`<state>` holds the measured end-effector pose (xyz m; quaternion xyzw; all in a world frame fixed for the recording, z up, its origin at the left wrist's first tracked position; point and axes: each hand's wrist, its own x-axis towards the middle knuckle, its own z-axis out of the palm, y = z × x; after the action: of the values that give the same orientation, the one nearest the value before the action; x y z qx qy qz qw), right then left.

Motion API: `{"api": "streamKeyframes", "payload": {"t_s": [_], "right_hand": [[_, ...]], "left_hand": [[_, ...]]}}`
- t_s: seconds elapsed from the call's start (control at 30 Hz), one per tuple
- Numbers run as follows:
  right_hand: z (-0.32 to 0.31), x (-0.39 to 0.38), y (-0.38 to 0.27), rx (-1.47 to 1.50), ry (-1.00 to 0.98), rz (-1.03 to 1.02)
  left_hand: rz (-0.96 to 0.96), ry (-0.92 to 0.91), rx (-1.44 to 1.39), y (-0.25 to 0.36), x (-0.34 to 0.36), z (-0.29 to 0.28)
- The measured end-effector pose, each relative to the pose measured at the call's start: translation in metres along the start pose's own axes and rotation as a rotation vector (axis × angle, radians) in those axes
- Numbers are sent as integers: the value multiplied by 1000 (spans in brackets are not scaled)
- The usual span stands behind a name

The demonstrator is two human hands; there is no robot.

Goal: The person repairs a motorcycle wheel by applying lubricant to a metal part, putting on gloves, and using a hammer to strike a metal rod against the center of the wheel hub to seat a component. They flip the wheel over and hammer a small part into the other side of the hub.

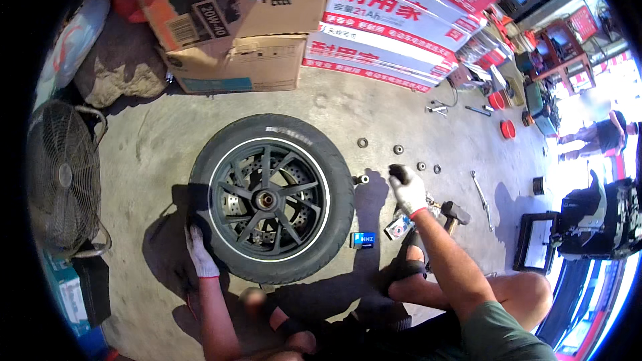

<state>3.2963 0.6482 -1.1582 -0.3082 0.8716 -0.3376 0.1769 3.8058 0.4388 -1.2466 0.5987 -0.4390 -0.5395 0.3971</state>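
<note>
A motorcycle wheel with a black tyre (340, 207), dark spokes and brake discs lies flat on the concrete floor before me. My left hand (199, 252), in a white glove, rests along the tyre's lower left side with its fingers stretched out. To the right of the wheel, my right hand (409, 190) hovers near several small metal rings, among them a bearing (398, 149). Its glove has dark finger ends, bent and seemingly apart; I see nothing held. A small metal sleeve (362, 179) lies beside the tyre. Below it sits a small blue box (363, 240).
A hammer (456, 212) and an opened packet (399, 227) lie near my right forearm, with a wrench (481, 200) farther right. Cardboard boxes (247, 67) stand along the back. At left is a floor fan (65, 174). Another person (602, 135) appears at far right.
</note>
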Motion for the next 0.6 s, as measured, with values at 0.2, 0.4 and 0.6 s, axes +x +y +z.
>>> {"api": "streamKeyframes", "payload": {"t_s": [0.2,0.4,0.6], "right_hand": [[32,-17,-46,-189,-61,-181],[57,-9,-35,-236,-130,-209],[38,-21,-43,771,-195,228]], "left_hand": [[-17,6,-45,0,4,-27],[16,75,98,14,-5,-19],[509,98,468,112,-44,27]]}}
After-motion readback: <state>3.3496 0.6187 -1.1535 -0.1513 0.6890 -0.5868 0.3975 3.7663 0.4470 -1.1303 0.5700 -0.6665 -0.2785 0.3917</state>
